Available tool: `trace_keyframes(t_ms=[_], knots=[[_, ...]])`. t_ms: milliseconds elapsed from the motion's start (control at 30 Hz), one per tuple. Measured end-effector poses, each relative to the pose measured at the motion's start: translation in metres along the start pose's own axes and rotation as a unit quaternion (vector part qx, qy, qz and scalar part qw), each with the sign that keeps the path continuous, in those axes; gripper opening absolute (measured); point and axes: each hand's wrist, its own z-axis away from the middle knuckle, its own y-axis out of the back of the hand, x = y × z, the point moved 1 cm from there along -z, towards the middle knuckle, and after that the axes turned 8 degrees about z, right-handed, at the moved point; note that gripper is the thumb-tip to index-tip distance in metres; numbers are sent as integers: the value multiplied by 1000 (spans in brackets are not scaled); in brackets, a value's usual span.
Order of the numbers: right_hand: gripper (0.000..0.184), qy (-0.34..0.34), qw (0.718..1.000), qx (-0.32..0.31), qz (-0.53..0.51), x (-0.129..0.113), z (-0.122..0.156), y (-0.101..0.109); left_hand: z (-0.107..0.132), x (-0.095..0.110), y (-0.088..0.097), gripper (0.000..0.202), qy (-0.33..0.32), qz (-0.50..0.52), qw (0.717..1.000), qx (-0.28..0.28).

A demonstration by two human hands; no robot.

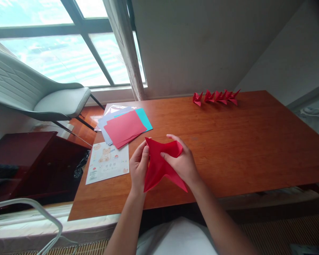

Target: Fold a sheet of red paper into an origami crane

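Near the table's point(255, 141) front edge, a half-folded red paper point(159, 164) is held up between both hands: the left hand point(138, 166) pinches its left edge, the right hand point(182, 163) grips its right flap, thumb on top. To the far left lies a stack of coloured sheets point(124, 125) with a printed card point(107, 162) nearer; four red paper cranes point(215, 96) line the far edge, well apart, and nothing stands between.

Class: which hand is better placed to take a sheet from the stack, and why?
Probably the left hand: the stack lies just beyond it; the right hand would cross the red paper both hold.
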Motion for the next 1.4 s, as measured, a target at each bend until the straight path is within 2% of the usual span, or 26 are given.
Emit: trace_keyframes(t_ms=[267, 400, 533, 633, 733, 833, 1033, 1167, 1400], knots=[[55, -12, 999, -29, -8, 4, -1, -1, -3, 5, -5, 40, -15, 18, 999, -26], [54, -19, 999, 4, -47, 5, -3, -1, 0, -2, -2, 34, -27, 51, 998, -6], [55, -29, 995, 48, -83, 10, -7, 1, 16, -13, 7, 27, -45, 65, 997, -22], [55, -35, 992, 59, -103, 15, -8, 4, 32, -19, 17, 36, -61, 29, 994, -86], [55, -36, 992, 67, -104, 15, -8, 6, 43, -19, 24, 47, -92, -54, 981, -160], [53, -31, 992, 76, -95, 11, -7, 8, 46, -17, 28, 55, -119, -118, 966, -199], [51, -9, 994, 89, -66, 4, -2, 8, 41, -20, 23, 55, -154, -164, 955, -191], [51, -13, 996, 62, -60, 1, 1, 10, 40, -19, 19, 58, -166, -176, 955, -172], [46, -2, 998, 59, -34, -1, 4, 11, 38, -17, 21, 52, -178, -217, 939, -198]])
